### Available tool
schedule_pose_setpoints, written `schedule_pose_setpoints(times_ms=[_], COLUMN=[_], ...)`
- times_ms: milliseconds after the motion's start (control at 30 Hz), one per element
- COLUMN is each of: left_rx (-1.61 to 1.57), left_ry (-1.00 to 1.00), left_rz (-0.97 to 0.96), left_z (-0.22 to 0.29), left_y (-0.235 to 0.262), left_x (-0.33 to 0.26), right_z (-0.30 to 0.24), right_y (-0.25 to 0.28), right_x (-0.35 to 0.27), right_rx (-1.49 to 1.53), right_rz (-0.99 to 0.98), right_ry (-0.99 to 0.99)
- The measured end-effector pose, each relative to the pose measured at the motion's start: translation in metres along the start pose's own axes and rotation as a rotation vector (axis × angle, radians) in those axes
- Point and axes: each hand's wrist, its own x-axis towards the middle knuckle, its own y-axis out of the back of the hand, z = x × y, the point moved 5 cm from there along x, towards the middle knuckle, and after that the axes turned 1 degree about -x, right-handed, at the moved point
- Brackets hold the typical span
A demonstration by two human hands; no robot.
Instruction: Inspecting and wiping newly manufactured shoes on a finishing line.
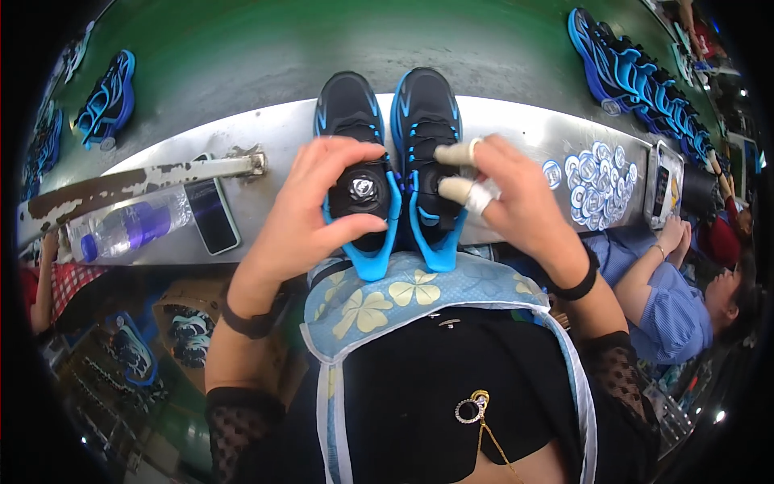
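Observation:
A pair of black-and-blue sneakers stands side by side before me, toes pointing away. My left hand (pixel 310 198) curves around the opening of the left sneaker (pixel 348 101), thumb and forefinger wide apart. Between them shows a round disc (pixel 363 189) with a silvery centre on the tongue. Over the right sneaker (pixel 429 97) is my right hand (pixel 512 185), its thumb and forefinger in pale finger covers and a little apart beside the tongue. White tape wraps the base of that thumb. Whether the fingertips press on the shoes, I cannot tell.
Round white-and-blue discs (pixel 598 185) lie piled right, near a metal tray (pixel 666 181). At left are a phone (pixel 213 216), a plastic bottle (pixel 137 224) and a worn metal bar (pixel 145 181). More sneakers (pixel 625 68) line the green surface (pixel 339 32). A co-worker (pixel 665 298) sits right.

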Motion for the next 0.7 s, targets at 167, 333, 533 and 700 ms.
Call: schedule_pose_setpoints(times_ms=[167,333,533,700], left_rx=[-0.221,-0.035,-0.194,-0.105], left_ry=[0.127,-0.046,-0.081,0.062], left_rz=[-0.112,-0.076,-0.407,0.092], left_z=[-0.04,-0.014,-0.023,-0.019], left_y=[-0.005,-0.01,-0.008,-0.008], left_x=[-0.006,-0.003,-0.002,-0.008], right_z=[-0.005,0.005,0.014,0.018], right_y=[-0.004,-0.027,-0.048,-0.052], right_x=[0.034,0.068,0.083,0.081], right_rx=[-0.082,-0.139,-0.047,-0.11], right_rz=[0.035,-0.038,-0.188,-0.143], right_ry=[0.14,0.152,0.156,0.175])
